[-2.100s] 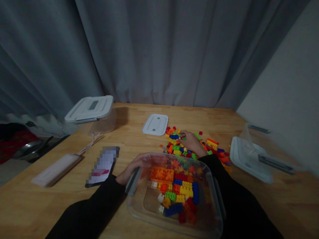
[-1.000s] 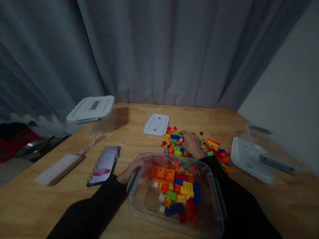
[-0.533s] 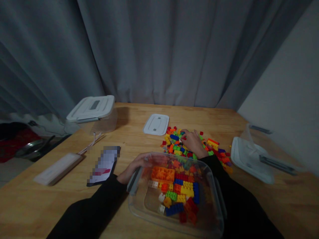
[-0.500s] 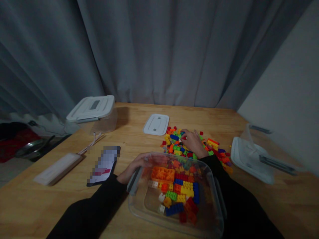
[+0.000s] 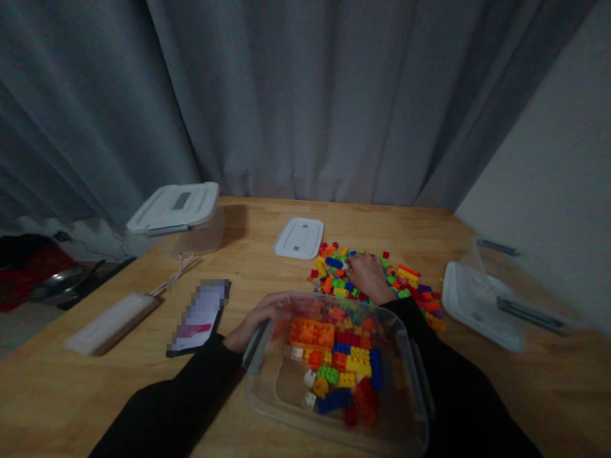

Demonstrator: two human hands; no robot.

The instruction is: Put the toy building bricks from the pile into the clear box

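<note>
Close in front of me stands a clear plastic box (image 5: 337, 432), open at the top, with several colourful toy bricks (image 5: 358, 366) inside. My left hand (image 5: 265, 312) grips its far left corner, the fingers lying along the outside of the far wall. Beyond the box, a heap of mixed toy bricks (image 5: 340, 284) is spread on the table. My right hand (image 5: 368, 275) is down in that heap, knuckles up and fingers bent into the bricks. Its fingertips are mostly hidden, so what they pinch cannot be made out.
At the left are a lidded clear box (image 5: 200, 232), a power strip (image 5: 114, 323) with its cord and a phone (image 5: 200, 318). A white lid (image 5: 300, 238) lies behind the heap. Another clear box (image 5: 529, 289) sits at the right by a white lid (image 5: 458, 302).
My right hand has turned more knuckles-up and its fingers have dipped deeper among the heaped bricks. The left hand and the box have stayed in place.
</note>
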